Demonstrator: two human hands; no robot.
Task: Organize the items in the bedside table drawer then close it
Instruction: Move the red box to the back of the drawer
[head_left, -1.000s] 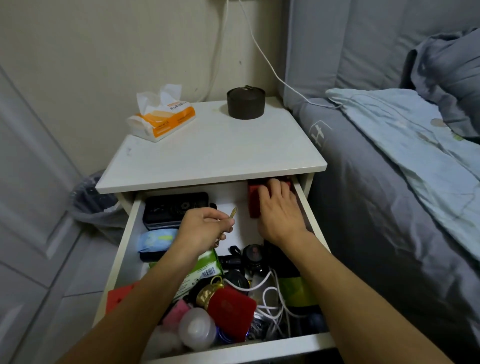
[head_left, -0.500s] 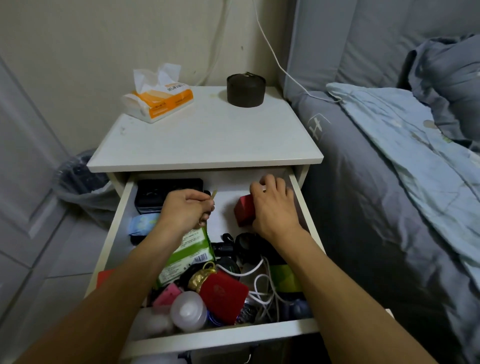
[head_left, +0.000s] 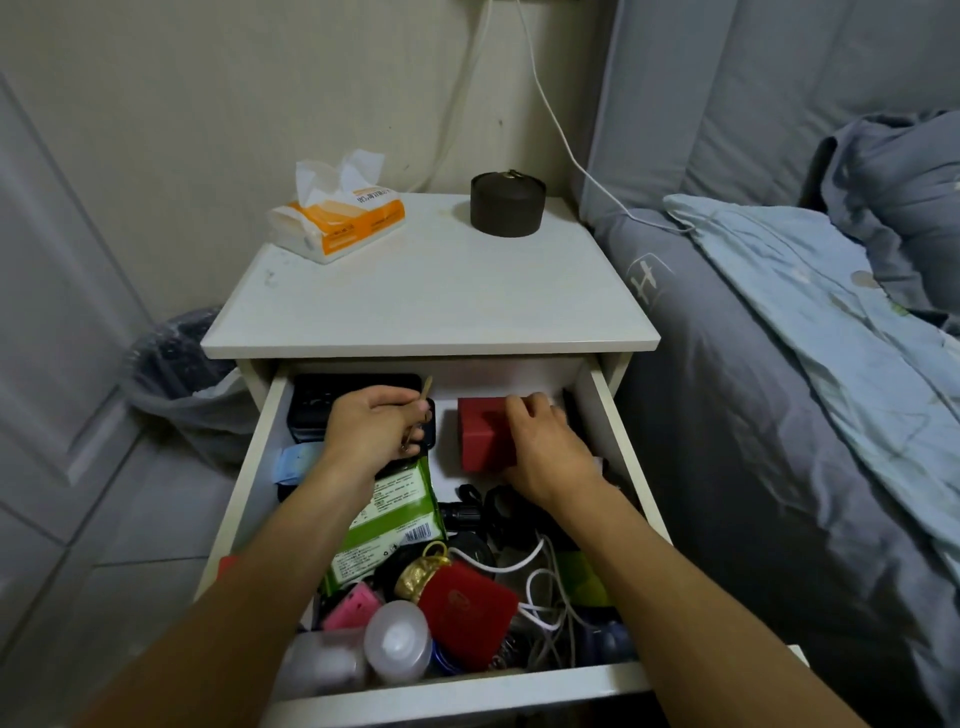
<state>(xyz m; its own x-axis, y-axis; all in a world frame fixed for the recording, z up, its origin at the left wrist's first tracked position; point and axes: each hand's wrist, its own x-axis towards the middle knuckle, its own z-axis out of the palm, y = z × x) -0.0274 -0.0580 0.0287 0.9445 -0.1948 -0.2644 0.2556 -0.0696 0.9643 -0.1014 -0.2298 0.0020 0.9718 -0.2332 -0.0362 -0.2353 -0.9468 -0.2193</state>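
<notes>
The white bedside table's drawer (head_left: 618, 436) stands pulled out and full of clutter. My right hand (head_left: 545, 449) grips a red box (head_left: 480, 436) at the back right of the drawer. My left hand (head_left: 371, 428) is closed around a thin gold-coloured stick with a small ring, above a black case (head_left: 317, 400) at the back left. A green wipes pack (head_left: 387, 525) lies under my left wrist. Toward the front lie a flat red case (head_left: 465, 613), a gold-foil item (head_left: 415, 574), a pink item (head_left: 350, 605), a white round jar (head_left: 397, 639) and white cables (head_left: 540, 587).
On the table top (head_left: 431, 306) sit an orange tissue pack (head_left: 337, 221) and a dark round tin (head_left: 508, 203). A grey bed (head_left: 779, 415) flanks the right side, with a white cable running onto it. A bin with a plastic liner (head_left: 176, 374) stands to the left.
My right hand has drawn the red box out from the back right corner toward the drawer's middle. My left hand has shifted slightly back over the black case, still holding the gold stick.
</notes>
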